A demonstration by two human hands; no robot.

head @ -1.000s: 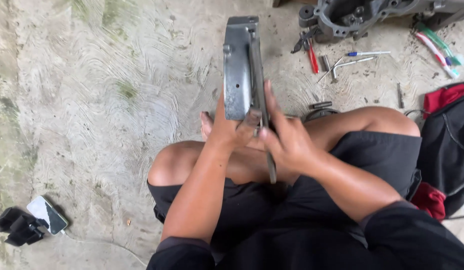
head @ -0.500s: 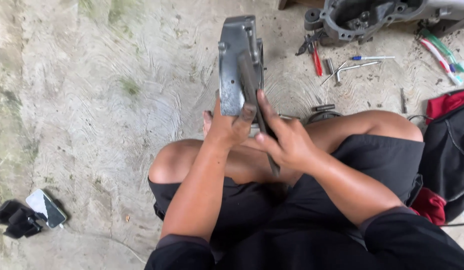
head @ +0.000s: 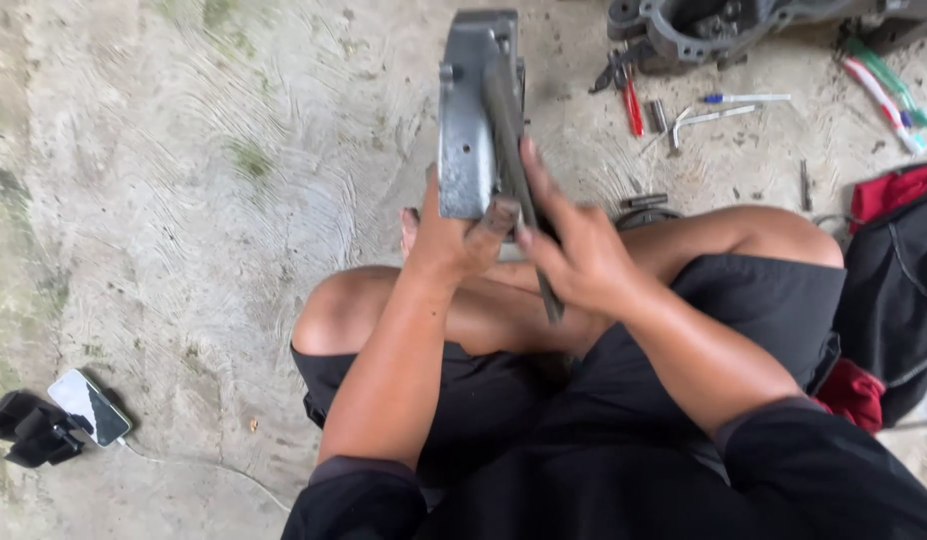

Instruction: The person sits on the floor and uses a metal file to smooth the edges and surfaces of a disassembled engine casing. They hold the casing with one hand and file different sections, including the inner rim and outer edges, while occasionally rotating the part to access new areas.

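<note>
Bare concrete floor [head: 183, 200] lies below; my left hand [head: 453, 240] clamps the grey metal casing [head: 468, 130], my right hand [head: 573, 255] grips a rod [head: 513, 150] that could slip and jab my thigh.

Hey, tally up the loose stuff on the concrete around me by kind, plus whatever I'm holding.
Grey metal casing, gripped by left hand: 1
Long metal tool in right hand: 1
Red-handled pliers: 1
L-shaped wrench: 1
Blue-tipped thin tool: 1
Phone: 1
Engine housing: 1
Total: 7
</note>
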